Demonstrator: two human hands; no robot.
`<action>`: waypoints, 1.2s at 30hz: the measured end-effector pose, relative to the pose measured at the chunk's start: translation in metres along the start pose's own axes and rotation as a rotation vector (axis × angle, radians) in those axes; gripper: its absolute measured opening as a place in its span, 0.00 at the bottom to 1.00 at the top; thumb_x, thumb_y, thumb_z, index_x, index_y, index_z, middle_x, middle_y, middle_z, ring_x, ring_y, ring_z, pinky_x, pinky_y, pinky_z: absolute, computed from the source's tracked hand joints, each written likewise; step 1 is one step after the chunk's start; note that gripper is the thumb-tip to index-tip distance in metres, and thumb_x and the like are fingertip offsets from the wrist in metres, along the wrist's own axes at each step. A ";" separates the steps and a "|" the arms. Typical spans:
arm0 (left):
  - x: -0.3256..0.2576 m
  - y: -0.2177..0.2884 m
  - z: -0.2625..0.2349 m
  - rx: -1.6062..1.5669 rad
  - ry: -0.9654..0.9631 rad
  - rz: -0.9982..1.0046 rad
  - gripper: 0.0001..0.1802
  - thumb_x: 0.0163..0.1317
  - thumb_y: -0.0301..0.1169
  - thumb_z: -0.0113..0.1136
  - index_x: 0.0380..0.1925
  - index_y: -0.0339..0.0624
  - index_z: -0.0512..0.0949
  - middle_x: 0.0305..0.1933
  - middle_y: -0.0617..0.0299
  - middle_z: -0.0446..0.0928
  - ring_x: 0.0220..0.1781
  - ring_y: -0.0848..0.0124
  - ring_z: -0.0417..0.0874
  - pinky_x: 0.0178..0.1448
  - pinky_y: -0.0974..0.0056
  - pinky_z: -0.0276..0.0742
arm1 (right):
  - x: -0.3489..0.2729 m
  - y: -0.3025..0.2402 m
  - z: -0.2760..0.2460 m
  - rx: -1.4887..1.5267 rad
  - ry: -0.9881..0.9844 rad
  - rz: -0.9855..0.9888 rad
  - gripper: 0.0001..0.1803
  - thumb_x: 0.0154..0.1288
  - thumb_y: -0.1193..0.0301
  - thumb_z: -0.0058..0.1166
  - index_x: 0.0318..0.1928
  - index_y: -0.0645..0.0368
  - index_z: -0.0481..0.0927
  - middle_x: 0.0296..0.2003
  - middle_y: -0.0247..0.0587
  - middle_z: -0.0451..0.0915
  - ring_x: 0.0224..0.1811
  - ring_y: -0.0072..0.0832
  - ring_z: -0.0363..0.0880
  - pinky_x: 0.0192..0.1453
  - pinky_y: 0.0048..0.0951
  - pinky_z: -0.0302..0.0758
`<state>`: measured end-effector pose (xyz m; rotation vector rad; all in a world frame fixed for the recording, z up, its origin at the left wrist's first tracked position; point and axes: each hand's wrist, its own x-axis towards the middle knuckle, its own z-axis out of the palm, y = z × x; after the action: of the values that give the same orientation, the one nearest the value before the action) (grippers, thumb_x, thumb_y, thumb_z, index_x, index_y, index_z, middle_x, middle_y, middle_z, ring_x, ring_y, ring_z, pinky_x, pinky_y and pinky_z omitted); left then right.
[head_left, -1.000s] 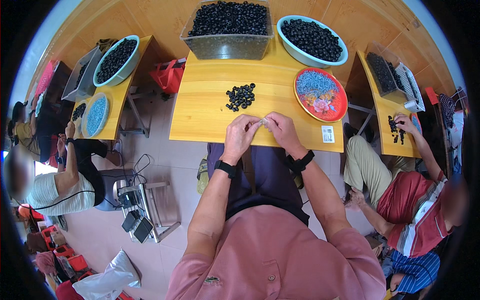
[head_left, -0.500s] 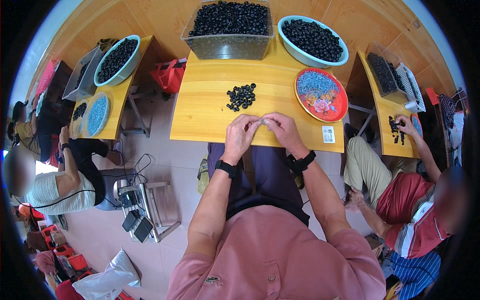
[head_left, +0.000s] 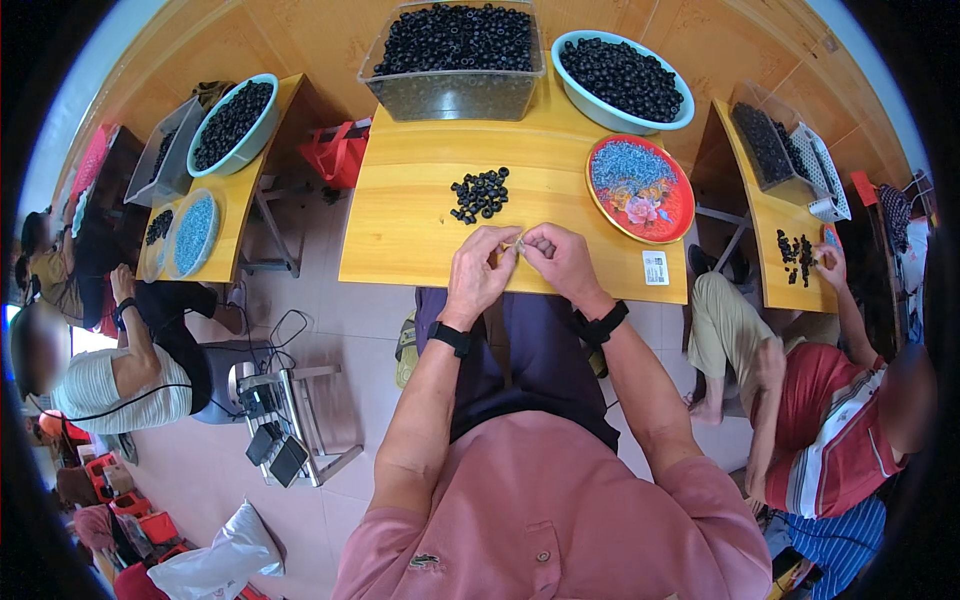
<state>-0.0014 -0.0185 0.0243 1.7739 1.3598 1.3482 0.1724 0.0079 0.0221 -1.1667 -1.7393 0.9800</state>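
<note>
My left hand point(head_left: 480, 270) and my right hand point(head_left: 564, 262) meet fingertip to fingertip over the near edge of the yellow table point(head_left: 400, 215). Both are closed in a pinch; what sits between the fingertips is too small to make out. Just beyond them lies a loose pile of small black ring-shaped parts point(head_left: 481, 194). To the right of my hands stands a round red tray point(head_left: 668, 222) with a flower print, holding a heap of small clear-blue pieces point(head_left: 630, 166).
At the table's back stand a clear plastic bin point(head_left: 455, 98) and a light-blue basin point(head_left: 683, 112), both full of black parts. A white label point(head_left: 655, 268) sticks near the right corner. Co-workers sit at side tables left and right. A metal-framed stand point(head_left: 310, 430) is on the floor at left.
My hands stay together, with only a slight shift of the fingers. The co-worker on the right has drawn one hand back from the black parts and raised the other from the foot.
</note>
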 end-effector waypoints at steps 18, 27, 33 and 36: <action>-0.001 -0.015 -0.005 -0.164 -0.062 -0.127 0.11 0.63 0.24 0.69 0.45 0.34 0.86 0.35 0.63 0.83 0.33 0.79 0.77 0.38 0.72 0.74 | -0.005 0.008 0.007 0.031 0.018 -0.016 0.08 0.65 0.73 0.63 0.42 0.64 0.84 0.29 0.41 0.86 0.27 0.22 0.81 0.33 0.26 0.76; 0.000 -0.009 -0.005 -0.155 -0.075 -0.100 0.08 0.62 0.23 0.68 0.41 0.35 0.86 0.34 0.62 0.83 0.32 0.78 0.78 0.37 0.71 0.74 | -0.006 0.008 0.005 0.164 0.000 0.069 0.07 0.68 0.74 0.60 0.42 0.65 0.84 0.28 0.35 0.84 0.28 0.18 0.80 0.32 0.23 0.76; 0.001 -0.008 -0.004 -0.109 -0.089 -0.115 0.06 0.62 0.23 0.68 0.39 0.35 0.86 0.32 0.62 0.83 0.31 0.78 0.78 0.37 0.71 0.76 | -0.006 0.013 0.004 0.252 0.001 0.038 0.07 0.70 0.75 0.58 0.43 0.66 0.84 0.29 0.34 0.83 0.28 0.17 0.80 0.33 0.21 0.76; 0.001 -0.011 -0.003 -0.105 -0.083 -0.102 0.06 0.62 0.23 0.69 0.39 0.34 0.86 0.32 0.61 0.84 0.30 0.77 0.79 0.37 0.70 0.77 | -0.006 0.015 0.003 0.269 0.001 0.055 0.07 0.70 0.75 0.58 0.43 0.66 0.83 0.29 0.34 0.83 0.29 0.17 0.80 0.35 0.21 0.76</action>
<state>-0.0088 -0.0147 0.0168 1.6508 1.2927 1.2539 0.1756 0.0060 0.0066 -1.0446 -1.5255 1.2040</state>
